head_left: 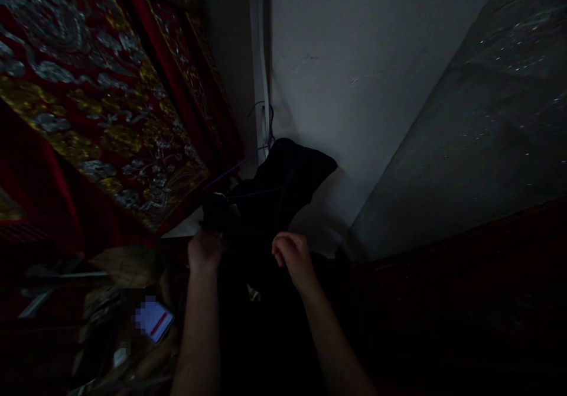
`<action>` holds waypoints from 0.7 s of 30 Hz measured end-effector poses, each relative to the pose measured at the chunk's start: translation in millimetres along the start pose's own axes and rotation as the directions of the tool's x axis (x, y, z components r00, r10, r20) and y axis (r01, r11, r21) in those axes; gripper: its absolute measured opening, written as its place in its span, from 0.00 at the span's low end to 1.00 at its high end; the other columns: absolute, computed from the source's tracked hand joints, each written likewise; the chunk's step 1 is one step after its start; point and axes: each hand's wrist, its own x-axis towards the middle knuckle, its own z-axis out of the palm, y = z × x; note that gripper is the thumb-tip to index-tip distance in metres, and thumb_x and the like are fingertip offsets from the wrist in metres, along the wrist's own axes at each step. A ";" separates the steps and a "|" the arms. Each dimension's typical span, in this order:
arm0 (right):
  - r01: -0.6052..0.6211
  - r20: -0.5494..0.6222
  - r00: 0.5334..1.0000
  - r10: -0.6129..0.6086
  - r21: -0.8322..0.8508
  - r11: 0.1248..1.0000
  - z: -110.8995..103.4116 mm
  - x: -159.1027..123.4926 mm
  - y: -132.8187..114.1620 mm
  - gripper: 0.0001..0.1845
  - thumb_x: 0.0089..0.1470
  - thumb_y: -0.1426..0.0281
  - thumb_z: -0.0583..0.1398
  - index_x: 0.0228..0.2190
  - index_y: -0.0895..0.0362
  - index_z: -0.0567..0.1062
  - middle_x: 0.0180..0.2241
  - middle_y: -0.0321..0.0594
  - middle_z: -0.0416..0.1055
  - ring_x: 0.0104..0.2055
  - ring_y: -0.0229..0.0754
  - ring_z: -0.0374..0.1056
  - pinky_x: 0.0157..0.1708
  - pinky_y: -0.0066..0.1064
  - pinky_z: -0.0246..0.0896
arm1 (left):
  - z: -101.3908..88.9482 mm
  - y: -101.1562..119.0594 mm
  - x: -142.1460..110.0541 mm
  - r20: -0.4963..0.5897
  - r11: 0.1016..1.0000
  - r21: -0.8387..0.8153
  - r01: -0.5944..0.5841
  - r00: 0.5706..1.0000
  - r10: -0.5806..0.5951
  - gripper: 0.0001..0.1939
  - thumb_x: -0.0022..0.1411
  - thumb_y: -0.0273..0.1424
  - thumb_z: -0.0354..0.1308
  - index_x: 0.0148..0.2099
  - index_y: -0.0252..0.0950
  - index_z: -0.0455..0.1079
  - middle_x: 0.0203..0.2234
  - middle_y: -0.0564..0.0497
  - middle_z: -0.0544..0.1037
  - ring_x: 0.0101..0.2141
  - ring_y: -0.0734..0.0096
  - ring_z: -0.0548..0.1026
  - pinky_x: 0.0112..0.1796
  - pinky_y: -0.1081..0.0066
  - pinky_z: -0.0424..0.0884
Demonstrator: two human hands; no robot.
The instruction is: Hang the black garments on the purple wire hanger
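A black cloth (295,174), perhaps a garment, hangs in front of me against the pale wall, near a purple cord. My left hand (206,249) is closed at the cloth's left edge, its fingers mostly hidden in the dark. With fingers curled in, my right hand (292,253) grips the black fabric farther right, about level with the left. The lower part of the cloth merges into deep shadow between my forearms, so its outline is lost there.
Red embroidered hangings (110,100) with silver and gold patterns fill the upper left. A white pipe (260,41) runs down the wall (354,47). Clear plastic sheeting (487,124) covers the right side. A lit phone (156,320) lies among clutter at lower left.
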 end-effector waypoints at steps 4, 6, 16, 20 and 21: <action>0.012 -0.068 0.998 -0.016 -0.059 0.998 -20.5 -9.3 13.0 0.14 0.46 0.65 0.54 0.13 0.54 0.67 0.12 0.32 0.56 0.16 0.34 0.53 0.19 0.28 0.46 | -4.1 -40.0 -30.5 -0.027 0.985 0.008 0.174 0.984 -0.173 0.08 0.59 0.26 0.56 0.29 0.34 0.73 0.24 0.51 0.78 0.30 0.69 0.78 0.37 0.71 0.73; 0.042 -0.119 0.991 -0.060 -0.149 0.988 -30.5 -10.5 14.8 0.14 0.49 0.64 0.56 0.16 0.55 0.69 0.15 0.33 0.61 0.20 0.37 0.58 0.23 0.29 0.53 | 5.5 -45.0 -42.5 0.008 0.985 0.002 0.175 0.985 -0.175 0.03 0.56 0.27 0.61 0.31 0.34 0.75 0.27 0.52 0.79 0.31 0.71 0.78 0.38 0.73 0.72; 0.161 0.118 0.982 -0.146 -0.126 0.979 -12.4 -2.4 7.9 0.15 0.55 0.66 0.60 0.45 0.53 0.77 0.43 0.40 0.77 0.47 0.46 0.72 0.52 0.38 0.64 | 57.3 -39.9 -88.8 0.573 0.735 0.459 -0.500 0.798 0.185 0.10 0.61 0.39 0.63 0.35 0.38 0.78 0.35 0.48 0.78 0.40 0.63 0.75 0.46 0.68 0.70; 0.108 0.195 0.977 -0.083 -0.122 0.987 -26.1 14.8 -13.0 0.09 0.49 0.68 0.60 0.33 0.53 0.80 0.33 0.36 0.78 0.42 0.47 0.73 0.48 0.37 0.66 | 42.3 -37.5 -76.1 0.624 0.728 0.487 -0.483 0.775 0.097 0.12 0.63 0.41 0.61 0.44 0.40 0.78 0.46 0.47 0.78 0.51 0.59 0.73 0.53 0.65 0.67; 0.117 0.255 0.964 -0.078 -0.140 0.983 -32.0 20.5 -20.6 0.09 0.47 0.69 0.60 0.31 0.53 0.81 0.32 0.35 0.78 0.41 0.47 0.73 0.47 0.36 0.66 | 36.0 -37.6 -72.6 0.627 0.743 0.521 -0.420 0.779 0.001 0.14 0.64 0.42 0.60 0.47 0.41 0.77 0.46 0.47 0.78 0.51 0.58 0.73 0.54 0.65 0.67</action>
